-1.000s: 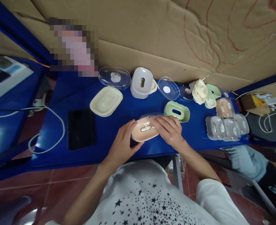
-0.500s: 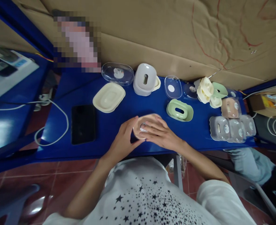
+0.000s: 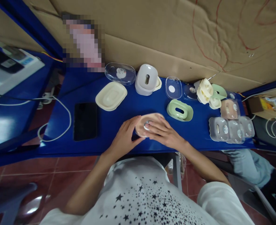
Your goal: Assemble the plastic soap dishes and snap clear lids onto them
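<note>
Peach box [image 3: 139, 132] on the blue table [image 3: 119, 118], just below the centre of the frame. The left hand [image 3: 124, 136] holds its left end, thumb and fingers curved around opposite edges; the right hand [image 3: 167, 134] lies over the top, palm down, fingers extended and slightly spread. A clear lid [image 3: 146, 125] with a round sticker appears to cover the box, so its closure is judged nearly complete; whether the rim is fully seated cannot be told. At the right of the frame, a second peach box [image 3: 229, 109] and three pale boxes [image 3: 219, 128] appear lidded, thus seemingly finished. Uncovered: the green box [image 3: 175, 107], right of centre, and the grey-white box [image 3: 147, 73], upper centre. Two loose clear covers, one oblong [image 3: 130, 71] and one rounded [image 3: 175, 84], lie near the back edge. The cream tray [image 3: 111, 96], left of centre, lies apart from both hands
</note>
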`<state>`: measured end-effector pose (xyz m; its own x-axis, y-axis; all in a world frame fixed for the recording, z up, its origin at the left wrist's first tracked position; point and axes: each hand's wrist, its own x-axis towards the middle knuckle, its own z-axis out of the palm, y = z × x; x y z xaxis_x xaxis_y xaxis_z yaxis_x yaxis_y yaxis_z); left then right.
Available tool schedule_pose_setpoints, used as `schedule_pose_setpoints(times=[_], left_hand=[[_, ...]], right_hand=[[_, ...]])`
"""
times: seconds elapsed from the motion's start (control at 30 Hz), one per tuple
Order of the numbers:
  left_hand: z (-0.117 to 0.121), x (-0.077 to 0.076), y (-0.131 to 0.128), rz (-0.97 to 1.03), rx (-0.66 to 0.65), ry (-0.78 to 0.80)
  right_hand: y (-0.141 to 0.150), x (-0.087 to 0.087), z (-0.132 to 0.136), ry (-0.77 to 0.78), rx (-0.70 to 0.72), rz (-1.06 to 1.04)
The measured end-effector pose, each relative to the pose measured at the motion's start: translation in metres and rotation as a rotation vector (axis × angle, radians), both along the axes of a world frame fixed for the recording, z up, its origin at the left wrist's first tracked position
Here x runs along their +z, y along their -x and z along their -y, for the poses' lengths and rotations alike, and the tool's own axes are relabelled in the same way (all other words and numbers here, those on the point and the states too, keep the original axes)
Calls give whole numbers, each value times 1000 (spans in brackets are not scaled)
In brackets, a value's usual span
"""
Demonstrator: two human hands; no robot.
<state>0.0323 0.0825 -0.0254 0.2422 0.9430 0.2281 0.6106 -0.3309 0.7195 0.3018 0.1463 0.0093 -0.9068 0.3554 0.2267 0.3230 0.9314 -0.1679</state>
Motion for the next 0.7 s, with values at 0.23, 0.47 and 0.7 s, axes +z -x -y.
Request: schedule_pose_setpoints(times=[0.23, 0.47, 0.7], left_hand=[[1, 3, 1, -13, -22, 37], [7, 23, 25, -31, -10, 90], [-17, 30, 35, -184, 213, -168]], right_hand=[[3, 1, 11, -18, -124, 16], [-46, 0, 83, -56, -468, -6], [-129, -4, 77, -158, -1014, -35]])
